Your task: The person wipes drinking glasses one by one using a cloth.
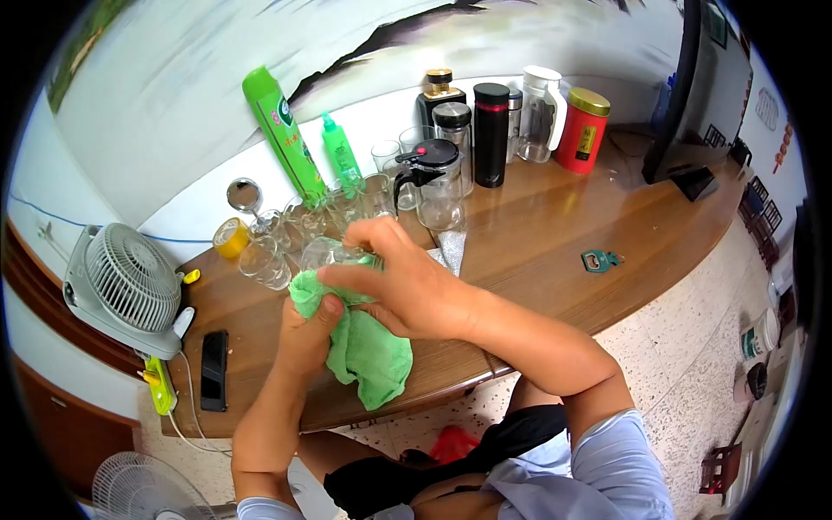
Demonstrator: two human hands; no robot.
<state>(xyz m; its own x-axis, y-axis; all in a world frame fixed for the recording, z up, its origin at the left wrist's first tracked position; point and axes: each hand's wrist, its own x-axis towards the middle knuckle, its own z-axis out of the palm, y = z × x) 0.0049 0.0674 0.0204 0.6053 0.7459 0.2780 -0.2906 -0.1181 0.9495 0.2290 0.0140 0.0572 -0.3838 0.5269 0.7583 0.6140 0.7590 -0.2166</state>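
Note:
Low over the front of the wooden table, my left hand (310,329) is closed on a bunched green cloth (373,360), whose loose end hangs below. A clear drinking glass (322,252) lies tilted above the cloth, partly covered by it. My right hand (416,282) curls over from the right, its fingers around the glass and touching the cloth; some fingertips are hidden. Just beyond the hands stand several clear glasses (264,263), close together. A glass pot with a black lid and handle (440,208) is behind my right hand.
Along the wall stand a green spray can (284,134), a green pump bottle (341,152), a black flask (490,139), a white-handled pitcher (537,117) and a red tin (582,134). Left are a fan (130,282) and phone (214,371). A teal keyholder (600,261) lies right.

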